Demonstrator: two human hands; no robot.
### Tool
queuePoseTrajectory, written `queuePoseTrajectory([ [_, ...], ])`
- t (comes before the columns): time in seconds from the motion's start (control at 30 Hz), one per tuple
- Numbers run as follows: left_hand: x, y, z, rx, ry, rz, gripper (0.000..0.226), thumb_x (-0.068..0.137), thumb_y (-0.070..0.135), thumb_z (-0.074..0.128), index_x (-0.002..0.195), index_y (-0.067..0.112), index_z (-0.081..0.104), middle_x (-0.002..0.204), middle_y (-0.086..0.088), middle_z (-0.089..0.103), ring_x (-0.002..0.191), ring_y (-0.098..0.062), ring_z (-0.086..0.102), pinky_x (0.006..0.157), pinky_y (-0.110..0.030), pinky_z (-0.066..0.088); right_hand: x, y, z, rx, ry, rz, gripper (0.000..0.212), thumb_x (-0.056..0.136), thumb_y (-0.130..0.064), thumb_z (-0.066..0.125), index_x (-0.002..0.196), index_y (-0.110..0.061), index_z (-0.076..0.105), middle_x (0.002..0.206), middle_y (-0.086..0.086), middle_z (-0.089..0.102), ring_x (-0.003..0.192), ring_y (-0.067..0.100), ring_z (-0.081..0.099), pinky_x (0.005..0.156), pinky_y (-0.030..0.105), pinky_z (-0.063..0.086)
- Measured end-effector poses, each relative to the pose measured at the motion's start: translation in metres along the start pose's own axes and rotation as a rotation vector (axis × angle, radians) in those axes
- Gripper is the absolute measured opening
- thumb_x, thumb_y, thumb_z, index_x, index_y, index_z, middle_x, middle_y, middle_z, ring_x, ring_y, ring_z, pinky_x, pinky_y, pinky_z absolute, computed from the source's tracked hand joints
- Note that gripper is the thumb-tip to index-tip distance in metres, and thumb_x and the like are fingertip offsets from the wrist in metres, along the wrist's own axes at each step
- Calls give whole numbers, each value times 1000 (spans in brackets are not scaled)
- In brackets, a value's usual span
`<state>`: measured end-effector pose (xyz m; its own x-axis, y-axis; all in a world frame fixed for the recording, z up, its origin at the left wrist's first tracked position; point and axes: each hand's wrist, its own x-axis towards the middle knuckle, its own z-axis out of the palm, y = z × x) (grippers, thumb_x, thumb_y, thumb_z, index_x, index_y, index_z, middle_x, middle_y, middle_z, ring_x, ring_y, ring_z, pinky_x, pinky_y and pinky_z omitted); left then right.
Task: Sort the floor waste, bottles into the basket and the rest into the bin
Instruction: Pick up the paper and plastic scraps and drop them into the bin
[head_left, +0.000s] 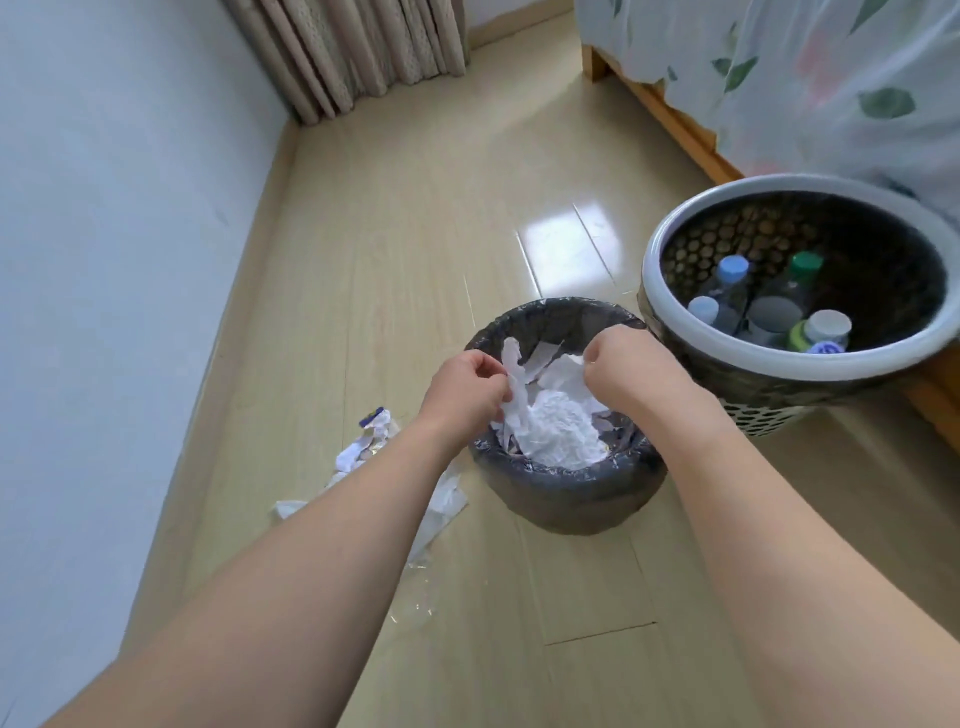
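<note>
A small bin (566, 499) lined with a dark bag stands on the floor in front of me, holding crumpled white paper (563, 431). Both hands are over its mouth. My left hand (465, 392) pinches a strip of white paper (511, 374) at the bin's left rim. My right hand (623, 371) is closed on white paper at the right side of the bin. To the right stands a round basket (675, 244) with a white rim, and several bottles (769, 306) stand inside it. Scraps of paper and wrappers (363, 447) lie on the floor left of the bin, partly hidden by my left forearm.
A white wall (104, 260) runs along the left. Curtains (353, 52) hang at the far end. A wooden bed frame (675, 119) with a leaf-print cover sits behind the basket. A bit of clear plastic (415, 608) lies on the wooden floor near my left arm.
</note>
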<state>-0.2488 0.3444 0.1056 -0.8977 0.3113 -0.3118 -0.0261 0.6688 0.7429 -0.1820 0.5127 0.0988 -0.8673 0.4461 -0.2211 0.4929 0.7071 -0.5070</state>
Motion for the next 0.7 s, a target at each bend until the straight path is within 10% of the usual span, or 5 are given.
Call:
queuePoseTrajectory([
  [0.2, -4, -23, -6, -2, 50, -66, 25, 86, 4, 45, 102, 15, 60, 94, -11, 68, 61, -20, 58, 53, -25, 43, -19, 14, 19, 32, -54, -4, 35, 90, -9, 44, 122, -14, 58, 120, 8, 62, 104, 28, 59, 85, 37, 50],
  [0.47, -46, -156, -84, 134, 226, -316, 14, 87, 11, 53, 96, 17, 62, 91, 2, 63, 73, -16, 55, 64, -28, 41, -66, -59, 72, 202, 238, -606, 25, 89, -9, 51, 109, -10, 65, 94, 5, 61, 86, 24, 57, 69, 29, 45],
  [0.57, -58, -208, -89, 139, 164, -451, 10, 83, 10, 56, 91, 14, 60, 84, -2, 62, 71, -20, 53, 65, -29, 41, -97, -91, 120, 262, -31, -644, 25, 92, -14, 48, 111, -15, 64, 101, 0, 61, 92, 19, 58, 75, 31, 48],
  [0.7, -58, -266, -73, 239, 106, -609, 35, 76, 36, 57, 106, 20, 52, 105, 0, 58, 104, -28, 54, 86, -33, 46, -109, -103, 201, 287, -630, -102, 17, 89, -20, 45, 95, -22, 60, 93, 1, 61, 84, 20, 59, 70, 28, 46],
])
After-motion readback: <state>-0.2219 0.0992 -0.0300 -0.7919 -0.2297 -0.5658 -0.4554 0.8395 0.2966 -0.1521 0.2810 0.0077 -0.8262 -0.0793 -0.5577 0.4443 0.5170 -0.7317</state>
